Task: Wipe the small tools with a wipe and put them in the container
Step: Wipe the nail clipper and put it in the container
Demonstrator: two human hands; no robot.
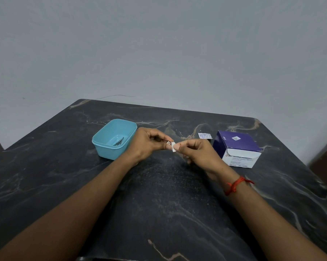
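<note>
My left hand (pixel 149 143) pinches a small metal tool (pixel 168 142) above the middle of the dark marble table (pixel 158 204). Only the tool's tip shows past my fingers. My right hand (pixel 196 151) pinches a small white wipe (pixel 174 147) and holds it against that tip. The light blue container (pixel 100 143) stands just left of my left hand, open on top. A metal tool (pixel 118 142) lies on its floor.
A purple and white box of alcohol swabs (pixel 238 147) stands to the right of my right hand, its flap open. A torn swab wrapper (pixel 204 136) lies behind the hands. A grey wall rises behind the table's far edge.
</note>
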